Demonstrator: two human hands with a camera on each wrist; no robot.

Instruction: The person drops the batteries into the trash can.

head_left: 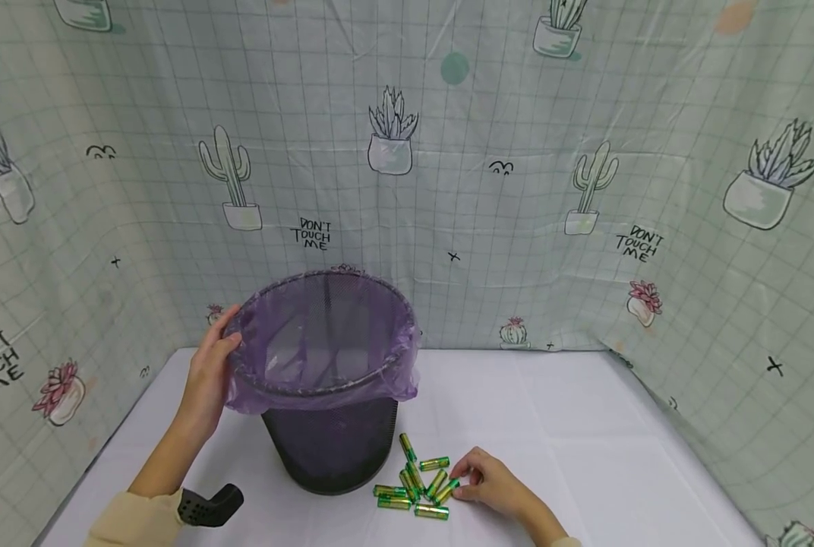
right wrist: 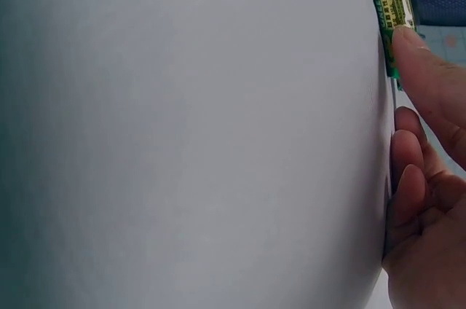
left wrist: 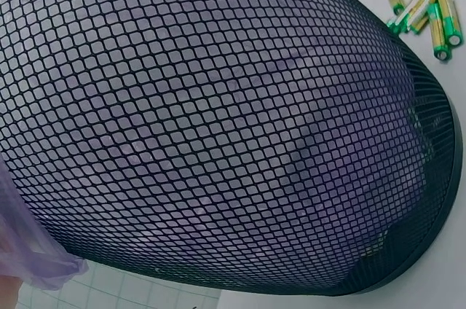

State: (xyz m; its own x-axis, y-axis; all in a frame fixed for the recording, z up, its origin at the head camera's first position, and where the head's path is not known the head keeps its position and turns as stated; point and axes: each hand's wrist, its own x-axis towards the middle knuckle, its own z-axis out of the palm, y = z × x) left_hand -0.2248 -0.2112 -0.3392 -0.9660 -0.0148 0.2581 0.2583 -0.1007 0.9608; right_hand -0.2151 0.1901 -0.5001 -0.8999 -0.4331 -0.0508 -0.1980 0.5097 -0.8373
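My left hand grips the left rim of a black mesh wastebasket, thumb over the edge and fingers outside. A purple plastic bag lines it and folds down over the rim. The basket's mesh wall fills most of the left wrist view. To its right, my right hand pinches one green and gold battery between thumb and forefinger, at the edge of a loose pile. The right wrist view has the thumb against this battery, its other fingers curled near the tabletop.
Several more batteries lie jumbled on the white table, close beside the basket's base. A black angled strap piece sticks out from the left sleeve. Patterned cloth with plant drawings hangs behind and on both sides.
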